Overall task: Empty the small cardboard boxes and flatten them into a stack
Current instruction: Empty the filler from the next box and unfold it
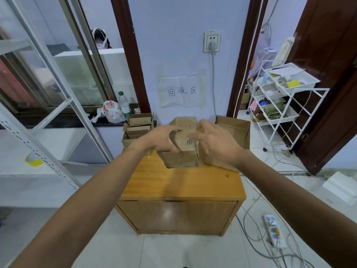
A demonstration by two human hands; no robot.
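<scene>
Head view: at the centre of the frame a small cardboard box (183, 146) stands on the far edge of the wooden desk (181, 182), held between both hands. Its long axis runs away from the camera, toward the wall; the top face, with handwriting and a printed mark, looks still shut.

The left hand (162, 139) wraps the box's left upper edge, fingers curled over the top and thumb down the near side, so it is gripping the box. The right hand (216, 141) lies against the right side with fingers spread, their tips on the top face near the middle; it presses rather than clamps, and I cannot tell whether it has hold of a flap.

Both hands are equally near, one on each flank, so the opening move probably turns on the seam along the top between the fingertips.

Left of the box, an open carton of small boxes (138, 128) stands just beside it; right of it, a larger open carton (231, 136) touches the right wrist.
</scene>
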